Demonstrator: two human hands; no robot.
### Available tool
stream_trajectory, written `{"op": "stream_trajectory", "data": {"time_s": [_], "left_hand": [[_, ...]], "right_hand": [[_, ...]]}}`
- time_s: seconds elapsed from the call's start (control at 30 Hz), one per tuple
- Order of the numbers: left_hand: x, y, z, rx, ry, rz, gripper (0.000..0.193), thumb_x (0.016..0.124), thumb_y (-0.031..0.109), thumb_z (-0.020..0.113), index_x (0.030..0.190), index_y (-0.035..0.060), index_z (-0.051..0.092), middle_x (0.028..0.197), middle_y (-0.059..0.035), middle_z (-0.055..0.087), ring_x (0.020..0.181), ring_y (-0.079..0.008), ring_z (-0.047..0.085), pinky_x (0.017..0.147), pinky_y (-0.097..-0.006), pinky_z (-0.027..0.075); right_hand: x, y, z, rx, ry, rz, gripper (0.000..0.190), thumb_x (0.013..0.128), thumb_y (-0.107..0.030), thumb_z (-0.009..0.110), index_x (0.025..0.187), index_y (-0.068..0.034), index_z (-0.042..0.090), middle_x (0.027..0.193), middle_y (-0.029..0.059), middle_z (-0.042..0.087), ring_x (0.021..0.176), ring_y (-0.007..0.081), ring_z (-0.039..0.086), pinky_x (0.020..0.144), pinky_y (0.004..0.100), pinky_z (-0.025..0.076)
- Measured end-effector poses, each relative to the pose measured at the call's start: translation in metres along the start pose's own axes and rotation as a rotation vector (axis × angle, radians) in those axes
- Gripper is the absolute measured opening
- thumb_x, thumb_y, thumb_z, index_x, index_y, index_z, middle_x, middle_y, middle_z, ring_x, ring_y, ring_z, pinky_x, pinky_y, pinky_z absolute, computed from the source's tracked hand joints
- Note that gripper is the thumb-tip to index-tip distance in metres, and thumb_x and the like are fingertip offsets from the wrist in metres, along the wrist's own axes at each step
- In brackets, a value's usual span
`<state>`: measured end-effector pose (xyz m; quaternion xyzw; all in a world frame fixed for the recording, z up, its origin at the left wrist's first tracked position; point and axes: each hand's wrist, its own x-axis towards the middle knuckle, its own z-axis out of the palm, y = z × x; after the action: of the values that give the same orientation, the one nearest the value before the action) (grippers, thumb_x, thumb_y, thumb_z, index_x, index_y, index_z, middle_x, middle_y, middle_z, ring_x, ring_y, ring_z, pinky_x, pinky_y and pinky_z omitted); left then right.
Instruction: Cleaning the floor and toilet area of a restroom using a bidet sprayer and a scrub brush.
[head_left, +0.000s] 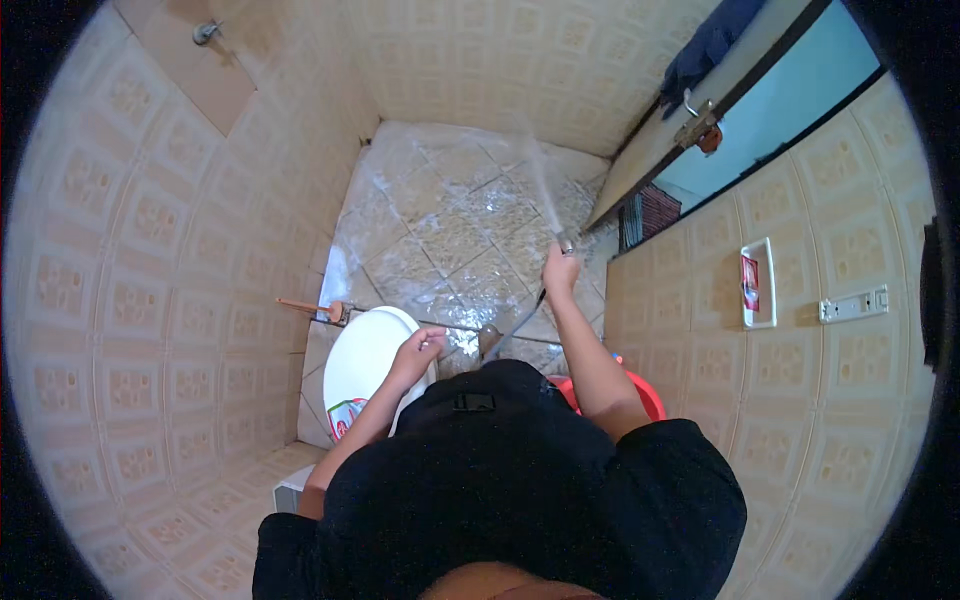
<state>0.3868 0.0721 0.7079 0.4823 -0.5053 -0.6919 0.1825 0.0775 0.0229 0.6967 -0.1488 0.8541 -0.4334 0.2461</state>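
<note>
My right hand (561, 268) grips a hand-held sprayer (567, 246) with a hose (517, 327) trailing back toward my waist. Water (546, 184) jets from its head toward the far wall and the door side. Suds and wet gleams cover the tiled floor (442, 202). My left hand (418, 352) hovers over the edge of a white toilet lid (367, 345), fingers loosely curled, and I see nothing held in it. A packet (346, 414) with red and green print lies on the lid, partly hidden by my left forearm.
At right a door (660, 127) stands ajar with a dark cloth (705, 52) on it. A red basin (646, 394) is beside my right elbow. A brush-like tool (315, 307) sticks out beyond the toilet. The right wall carries a soap dish (759, 285); a tap (205, 32) is on the left wall.
</note>
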Motion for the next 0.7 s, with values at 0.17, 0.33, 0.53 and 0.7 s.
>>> {"op": "stream_trajectory", "data": {"time_s": [0.17,0.33,0.53,0.7], "left_hand": [[-0.029,-0.001,-0.015,-0.003,0.107,-0.049,0.028,0.081,0.016,0.055,0.107,0.0038,0.055,0.097,-0.0055,0.058,0.088,-0.0116,0.053,0.078,-0.0238,0.042],[-0.052,0.01,-0.041,-0.016,0.209,-0.053,0.028,0.081,0.017,0.056,0.106,0.0044,0.055,0.096,-0.0053,0.058,0.088,-0.0112,0.053,0.078,-0.0239,0.042],[-0.076,-0.002,-0.055,-0.035,0.196,-0.045,0.028,0.081,0.017,0.056,0.106,0.0044,0.055,0.095,-0.005,0.058,0.087,-0.0111,0.053,0.078,-0.024,0.041],[-0.08,-0.017,-0.059,-0.081,0.167,-0.005,0.028,0.081,0.017,0.056,0.106,0.0043,0.054,0.095,-0.0049,0.057,0.088,-0.0119,0.052,0.079,-0.0241,0.04]], "right_hand": [[0.004,0.019,0.021,0.011,-0.051,-0.086,0.043,0.073,-0.034,0.054,0.064,0.008,0.056,0.055,0.0213,0.054,0.058,0.0312,0.058,0.055,0.0417,0.041],[-0.024,0.001,0.044,0.033,-0.123,-0.152,0.035,0.078,-0.027,0.05,0.051,-0.005,0.047,0.043,0.0053,0.045,0.036,0.0157,0.046,0.036,0.0315,0.036],[-0.071,-0.021,0.046,0.247,-0.21,-0.071,0.032,0.081,-0.025,0.05,0.053,-0.008,0.044,0.043,0.0017,0.041,0.034,0.0128,0.041,0.034,0.0301,0.034],[-0.087,-0.034,0.051,0.222,-0.304,-0.141,0.03,0.08,-0.025,0.05,0.055,-0.01,0.043,0.044,0.0004,0.04,0.034,0.0114,0.039,0.035,0.0289,0.034]]}}
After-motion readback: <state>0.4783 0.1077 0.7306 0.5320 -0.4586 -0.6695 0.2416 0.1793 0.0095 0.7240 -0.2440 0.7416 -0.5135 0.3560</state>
